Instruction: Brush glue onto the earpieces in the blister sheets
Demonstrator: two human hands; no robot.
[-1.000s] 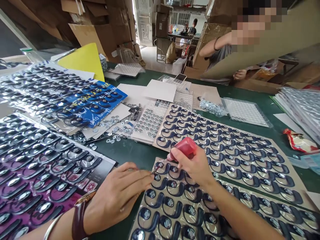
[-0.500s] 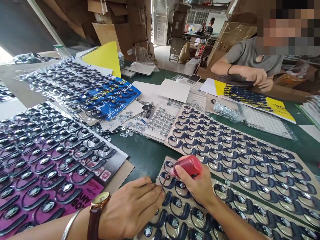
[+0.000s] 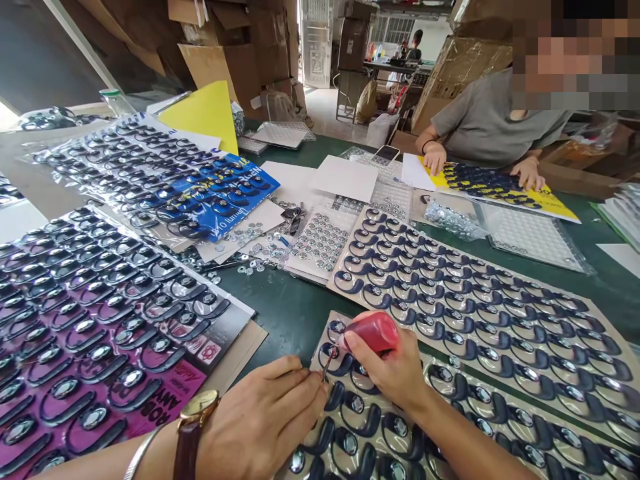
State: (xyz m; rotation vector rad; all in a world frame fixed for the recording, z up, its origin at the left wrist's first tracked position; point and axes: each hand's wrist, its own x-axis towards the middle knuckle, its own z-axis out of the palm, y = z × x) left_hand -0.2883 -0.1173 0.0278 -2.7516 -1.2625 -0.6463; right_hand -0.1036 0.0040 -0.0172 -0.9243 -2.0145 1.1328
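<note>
Right hand (image 3: 395, 370) gripped red squeeze bottle (image 3: 374, 331), left hand (image 3: 273, 407) slim pointed tool (image 3: 328, 365). Bottle had moved from corner hook-shaped piece (image 3: 336, 327) to nearer neighbour (image 3: 344, 363); work seemingly advanced one piece.

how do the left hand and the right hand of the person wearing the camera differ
The right hand grips a red bottle; the left hand has a thin tool at its fingertips, though its grip is hidden.
The left hand's fingers stretch out close together, while the right hand's curl around the bottle.
The left wrist wears a watch and bracelet; the right wrist shows neither.
Both are at the near tan sheet.
</note>
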